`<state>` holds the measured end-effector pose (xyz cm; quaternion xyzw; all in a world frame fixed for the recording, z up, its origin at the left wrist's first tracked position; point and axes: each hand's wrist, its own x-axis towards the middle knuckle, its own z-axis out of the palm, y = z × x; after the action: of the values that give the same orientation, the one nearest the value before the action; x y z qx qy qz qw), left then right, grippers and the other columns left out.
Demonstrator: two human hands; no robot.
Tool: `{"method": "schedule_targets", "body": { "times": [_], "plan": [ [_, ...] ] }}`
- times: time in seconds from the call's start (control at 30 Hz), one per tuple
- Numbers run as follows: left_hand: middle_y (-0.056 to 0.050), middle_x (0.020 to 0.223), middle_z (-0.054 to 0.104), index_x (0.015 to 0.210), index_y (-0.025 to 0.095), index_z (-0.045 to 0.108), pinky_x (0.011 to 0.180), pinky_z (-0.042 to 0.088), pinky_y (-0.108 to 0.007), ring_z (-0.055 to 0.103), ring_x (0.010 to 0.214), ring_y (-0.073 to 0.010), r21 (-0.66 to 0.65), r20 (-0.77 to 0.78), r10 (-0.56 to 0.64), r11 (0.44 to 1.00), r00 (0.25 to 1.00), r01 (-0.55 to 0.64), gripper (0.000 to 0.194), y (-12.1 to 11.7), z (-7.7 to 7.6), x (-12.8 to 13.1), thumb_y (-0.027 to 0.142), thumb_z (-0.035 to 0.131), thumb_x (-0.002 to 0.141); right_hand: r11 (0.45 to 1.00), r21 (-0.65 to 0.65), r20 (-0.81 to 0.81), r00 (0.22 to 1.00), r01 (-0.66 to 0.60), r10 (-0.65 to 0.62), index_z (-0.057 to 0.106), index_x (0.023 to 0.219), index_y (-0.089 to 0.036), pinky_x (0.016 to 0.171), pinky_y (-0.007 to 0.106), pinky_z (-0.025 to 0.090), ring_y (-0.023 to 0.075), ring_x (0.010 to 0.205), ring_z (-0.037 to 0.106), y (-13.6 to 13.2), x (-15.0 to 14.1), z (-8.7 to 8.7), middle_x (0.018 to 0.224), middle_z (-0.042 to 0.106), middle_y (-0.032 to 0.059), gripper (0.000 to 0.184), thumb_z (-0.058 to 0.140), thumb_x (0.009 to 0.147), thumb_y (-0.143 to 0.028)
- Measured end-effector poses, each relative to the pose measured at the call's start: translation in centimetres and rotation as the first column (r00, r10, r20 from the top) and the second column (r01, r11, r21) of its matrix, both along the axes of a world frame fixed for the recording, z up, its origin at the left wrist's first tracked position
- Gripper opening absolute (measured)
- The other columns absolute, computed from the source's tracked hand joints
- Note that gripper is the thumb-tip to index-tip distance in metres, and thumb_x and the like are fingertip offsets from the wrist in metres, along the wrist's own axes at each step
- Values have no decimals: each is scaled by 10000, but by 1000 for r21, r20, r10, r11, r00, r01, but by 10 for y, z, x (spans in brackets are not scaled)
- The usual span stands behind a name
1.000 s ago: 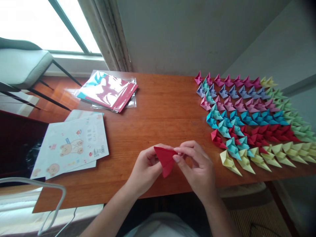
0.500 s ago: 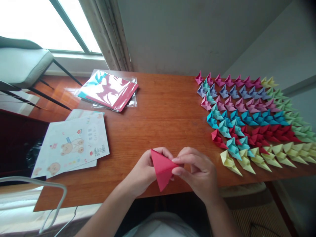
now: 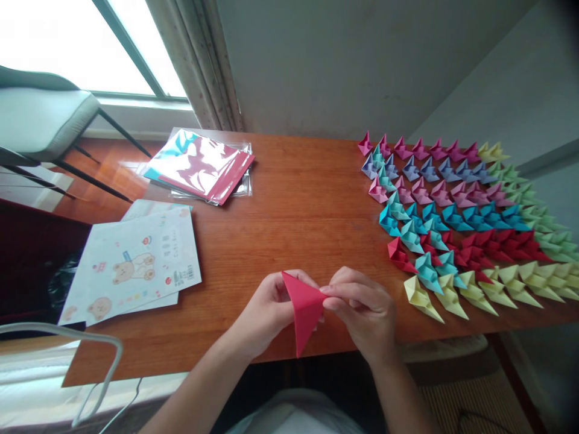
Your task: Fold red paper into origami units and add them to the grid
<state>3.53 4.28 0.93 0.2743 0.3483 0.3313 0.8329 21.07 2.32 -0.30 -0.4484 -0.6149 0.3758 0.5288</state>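
A folded red sheet of origami paper [image 3: 305, 310] is held between both hands above the near edge of the table. My left hand [image 3: 277, 308] grips it from the left, its fingers partly hidden behind the paper. At the paper's right corner, the thumb and fingers of my right hand [image 3: 360, 308] are pinched together. The paper has a pointed, roughly triangular shape, with one tip up at the left and another hanging down.
Rows of folded paper pieces in several colours, such as a yellow one [image 3: 423, 296], cover the right of the wooden table [image 3: 289, 229]. Plastic-wrapped coloured paper [image 3: 199, 166] lies at the back left, near bear-printed sheets [image 3: 136, 265]. A chair [image 3: 47, 120] stands beyond.
The red paper has bent and turned in my hands, its left side now curving inward. My right hand's pinch has shifted slightly up and to the right.
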Motion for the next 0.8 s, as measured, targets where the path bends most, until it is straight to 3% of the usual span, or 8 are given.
{"method": "schedule_targets", "body": {
  "times": [0.13,0.2,0.3,0.4,0.57,0.8],
  "plan": [
    [8,689,682,796,149,685,564,516,-186,629,595,-104,62,-47,29,998,998,-26,111,1,0,1,170,788,760,997,66,35,998,50,-53,759,940,-266,616,280,510,153,702,628,-1,-2,-3,781,680,-1,99,720,879,-199],
    [17,718,677,774,149,687,588,497,-165,612,625,-90,188,-164,166,973,972,-135,81,2,0,3,146,766,754,994,42,93,991,97,-100,734,1016,-262,674,310,530,173,778,645,-2,-2,-1,888,692,29,118,663,924,-246],
    [18,762,695,798,157,697,615,490,-162,619,675,-100,445,-386,414,866,825,-227,90,1,0,4,84,685,747,991,22,232,964,131,-132,657,1211,-232,741,363,551,212,896,644,-7,-5,6,1085,662,97,296,569,970,-379],
    [26,755,701,861,168,696,566,482,-175,623,637,-113,616,-507,533,774,678,-148,208,-2,-2,4,46,616,712,993,99,424,900,70,-105,562,1349,-190,890,427,549,268,1089,618,-13,-11,13,1213,632,142,459,606,939,-391],
    [15,825,733,934,176,693,608,519,-183,673,685,-127,752,-548,617,660,564,9,327,-6,-7,5,4,555,693,982,168,583,795,81,-166,437,1450,-153,1021,430,523,269,1206,604,-18,-24,11,1317,635,151,582,639,911,-239],
    [-80,1091,742,1194,154,620,873,565,-227,718,976,-168,884,-463,667,390,584,256,354,-7,-14,10,69,550,857,984,172,631,761,53,-151,442,1462,-137,1068,443,510,254,1306,557,-13,-22,2,1400,595,148,531,441,933,-94]
  ]
}}
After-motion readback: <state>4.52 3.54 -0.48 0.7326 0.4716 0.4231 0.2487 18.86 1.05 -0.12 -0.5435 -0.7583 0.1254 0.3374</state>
